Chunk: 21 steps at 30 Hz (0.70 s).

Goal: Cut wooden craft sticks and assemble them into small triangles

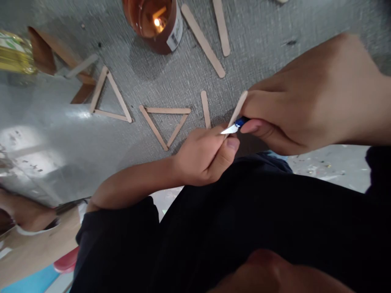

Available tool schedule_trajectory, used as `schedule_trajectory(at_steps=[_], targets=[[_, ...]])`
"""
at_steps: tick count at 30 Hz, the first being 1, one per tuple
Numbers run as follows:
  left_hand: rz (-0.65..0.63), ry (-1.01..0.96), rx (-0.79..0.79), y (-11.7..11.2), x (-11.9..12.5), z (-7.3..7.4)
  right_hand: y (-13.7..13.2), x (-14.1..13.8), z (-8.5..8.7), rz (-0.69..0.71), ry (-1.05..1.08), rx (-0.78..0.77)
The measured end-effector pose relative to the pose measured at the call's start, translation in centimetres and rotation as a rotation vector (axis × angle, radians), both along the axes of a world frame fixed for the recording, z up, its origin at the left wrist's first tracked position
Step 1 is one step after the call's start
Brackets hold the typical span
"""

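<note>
My left hand is closed around the lower end of a wooden craft stick that points up and to the right. My right hand is closed on a small knife with a blue handle. Its short silver blade rests against the stick just above my left thumb. Both hands hover over the near edge of a grey textured table, above my dark clothing.
Two stick triangles lie on the table, with loose sticks nearby. A lit candle in a brown glass jar stands at the back. A yellow bottle and brown pieces sit at left.
</note>
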<state>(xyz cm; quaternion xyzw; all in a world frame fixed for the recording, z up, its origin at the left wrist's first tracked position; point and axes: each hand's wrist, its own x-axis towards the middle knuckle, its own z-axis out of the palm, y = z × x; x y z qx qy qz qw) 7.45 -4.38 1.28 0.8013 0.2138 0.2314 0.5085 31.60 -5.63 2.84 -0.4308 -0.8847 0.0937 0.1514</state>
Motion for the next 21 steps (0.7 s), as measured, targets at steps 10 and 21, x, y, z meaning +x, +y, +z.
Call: schedule_trajectory(at_steps=[10, 21], targets=[[-0.058, -0.015, -0.095, 0.0, -0.17, 0.24, -0.05, 0.53, -0.53, 0.063, -0.094, 0.096], [-0.059, -0.024, -0.145, -0.21, -0.32, 0.34, 0.26, 0.62, 0.24, 0.005, -0.138, 0.018]])
